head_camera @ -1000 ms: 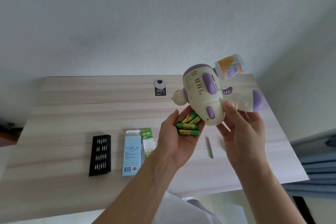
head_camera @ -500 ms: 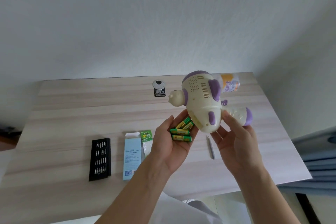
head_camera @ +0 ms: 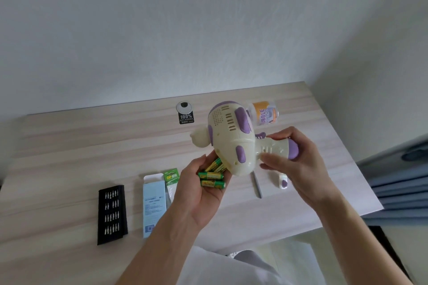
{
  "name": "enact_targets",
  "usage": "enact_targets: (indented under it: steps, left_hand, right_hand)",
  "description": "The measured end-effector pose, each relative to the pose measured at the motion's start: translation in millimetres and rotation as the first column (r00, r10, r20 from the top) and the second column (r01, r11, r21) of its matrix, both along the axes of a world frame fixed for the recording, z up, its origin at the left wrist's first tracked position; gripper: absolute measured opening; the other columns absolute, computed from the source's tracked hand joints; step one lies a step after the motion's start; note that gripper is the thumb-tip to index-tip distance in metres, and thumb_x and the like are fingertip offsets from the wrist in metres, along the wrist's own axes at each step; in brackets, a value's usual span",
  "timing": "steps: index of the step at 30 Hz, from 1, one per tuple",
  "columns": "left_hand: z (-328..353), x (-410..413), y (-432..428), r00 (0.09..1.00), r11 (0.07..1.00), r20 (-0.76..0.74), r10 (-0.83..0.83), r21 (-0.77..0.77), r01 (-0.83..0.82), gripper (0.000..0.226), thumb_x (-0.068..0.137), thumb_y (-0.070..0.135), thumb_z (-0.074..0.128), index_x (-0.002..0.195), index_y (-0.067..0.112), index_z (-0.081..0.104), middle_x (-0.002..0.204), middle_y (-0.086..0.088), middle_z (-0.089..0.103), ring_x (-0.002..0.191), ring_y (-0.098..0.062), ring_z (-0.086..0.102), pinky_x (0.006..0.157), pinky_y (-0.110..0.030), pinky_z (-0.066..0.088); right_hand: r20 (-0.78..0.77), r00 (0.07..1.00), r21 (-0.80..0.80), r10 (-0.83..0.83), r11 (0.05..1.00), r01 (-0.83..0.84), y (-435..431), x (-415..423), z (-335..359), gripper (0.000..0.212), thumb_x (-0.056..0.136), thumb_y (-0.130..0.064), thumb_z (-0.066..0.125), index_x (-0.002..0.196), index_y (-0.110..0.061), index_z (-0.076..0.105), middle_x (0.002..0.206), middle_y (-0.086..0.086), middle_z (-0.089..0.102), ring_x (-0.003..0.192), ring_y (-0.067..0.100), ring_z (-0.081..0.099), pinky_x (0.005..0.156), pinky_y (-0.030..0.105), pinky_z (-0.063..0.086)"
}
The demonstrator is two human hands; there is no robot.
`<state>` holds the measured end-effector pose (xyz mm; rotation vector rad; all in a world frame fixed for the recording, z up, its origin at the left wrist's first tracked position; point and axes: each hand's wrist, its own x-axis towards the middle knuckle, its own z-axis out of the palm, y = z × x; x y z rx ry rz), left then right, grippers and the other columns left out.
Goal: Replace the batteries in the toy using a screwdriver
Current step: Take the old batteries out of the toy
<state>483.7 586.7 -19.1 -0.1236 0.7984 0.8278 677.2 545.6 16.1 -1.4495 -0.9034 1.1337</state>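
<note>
A cream and purple bubble-gun toy [head_camera: 231,139] is held above the wooden table [head_camera: 69,150], its bubble-solution bottle [head_camera: 264,113] pointing away. My right hand [head_camera: 298,166] grips the toy's handle. My left hand [head_camera: 201,192] lies palm up just under the toy's body and cups several green and yellow batteries [head_camera: 212,177]. A thin grey screwdriver [head_camera: 256,184] lies on the table below the toy. A small cream and purple battery cover [head_camera: 283,183] rests beside it, partly hidden by my right hand.
A black tray of screwdriver bits [head_camera: 112,211] lies at the left. Next to it are a light blue box [head_camera: 154,203] and a green battery pack [head_camera: 171,178]. A round cable grommet with a sticker [head_camera: 184,111] sits near the wall. The table's right edge is close.
The toy has come lower and tilted, and my right hand has shifted from its body to grip the handle. My left hand still cups the batteries.
</note>
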Motion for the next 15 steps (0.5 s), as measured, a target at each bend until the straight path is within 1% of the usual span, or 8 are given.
enact_targets:
  steps: [2,3,5,7,9,10,12,15]
  left_hand:
    - [-3,2,-1,1.0,1.0,-0.02,0.012,-0.021,-0.013,0.023,0.101,0.016,0.049,0.104,0.002,0.066,0.103,-0.015,0.075,0.089,-0.024,0.072,0.087,-0.036,0.057]
    - [-5,2,-2,0.999,0.999,-0.03,0.017,-0.032,-0.018,0.022,0.101,0.016,0.05,0.103,0.002,0.066,0.102,-0.015,0.075,0.087,-0.024,0.073,0.084,-0.036,0.059]
    - [-9,4,-5,0.998,0.998,-0.046,0.033,-0.049,-0.035,0.024,0.102,0.016,0.049,0.105,0.001,0.067,0.1,-0.016,0.075,0.083,-0.024,0.075,0.08,-0.036,0.061]
    - [-13,5,-7,0.997,0.997,-0.057,0.046,-0.06,-0.05,0.027,0.102,0.017,0.048,0.11,-0.002,0.066,0.102,-0.018,0.076,0.081,-0.025,0.076,0.078,-0.039,0.062]
    - [-18,5,-8,0.996,0.996,-0.075,0.046,-0.076,-0.052,0.03,0.103,0.018,0.048,0.113,-0.004,0.066,0.104,-0.02,0.075,0.084,-0.027,0.076,0.077,-0.041,0.062]
    - [-20,6,-9,0.995,0.995,-0.083,0.048,-0.086,-0.055,0.031,0.102,0.018,0.048,0.115,-0.004,0.065,0.106,-0.02,0.075,0.085,-0.028,0.076,0.077,-0.042,0.062]
    - [-25,6,-9,0.994,0.993,-0.095,0.05,-0.099,-0.059,0.031,0.103,0.018,0.049,0.116,-0.004,0.065,0.106,-0.02,0.074,0.086,-0.028,0.075,0.076,-0.041,0.063]
    - [-30,7,-7,0.991,0.993,-0.123,0.051,-0.102,-0.064,0.03,0.103,0.017,0.047,0.111,-0.003,0.067,0.098,-0.019,0.076,0.078,-0.026,0.076,0.07,-0.037,0.064]
  right_hand:
    - [0.19,0.98,-0.066,0.059,0.997,-0.047,3,8,3,0.037,0.063,-0.005,0.089,0.09,-0.015,0.066,0.083,0.006,0.072,0.073,0.022,0.066,0.072,0.042,0.061]
    - [0.287,0.954,-0.102,0.089,0.993,-0.062,5,12,3,0.035,0.064,-0.008,0.091,0.088,-0.021,0.068,0.081,0.004,0.072,0.071,0.018,0.065,0.072,0.038,0.059]
    - [0.494,0.86,-0.143,0.132,0.987,-0.069,7,20,-1,0.035,0.063,-0.023,0.093,0.09,-0.031,0.072,0.08,0.005,0.07,0.071,0.018,0.064,0.072,0.036,0.057]
    - [0.631,0.756,-0.158,0.175,0.983,-0.096,9,25,-6,0.036,0.061,-0.036,0.092,0.092,-0.036,0.073,0.081,0.0,0.068,0.074,0.016,0.063,0.074,0.036,0.056]
    - [0.69,0.688,-0.175,0.224,0.974,-0.142,10,27,-12,0.037,0.061,-0.039,0.091,0.094,-0.035,0.075,0.083,-0.009,0.068,0.076,0.012,0.061,0.075,0.031,0.053]
    - [0.706,0.664,-0.189,0.246,0.969,-0.158,11,28,-14,0.036,0.062,-0.039,0.091,0.095,-0.035,0.076,0.083,-0.01,0.068,0.077,0.011,0.06,0.074,0.029,0.051]
    - [0.711,0.651,-0.206,0.266,0.964,-0.169,12,30,-21,0.036,0.062,-0.036,0.091,0.095,-0.034,0.076,0.084,-0.009,0.068,0.077,0.01,0.06,0.074,0.026,0.049]
    - [0.729,0.622,-0.209,0.286,0.958,-0.195,12,30,-37,0.038,0.062,-0.031,0.091,0.096,-0.029,0.074,0.083,-0.009,0.068,0.077,0.007,0.058,0.073,0.024,0.047]
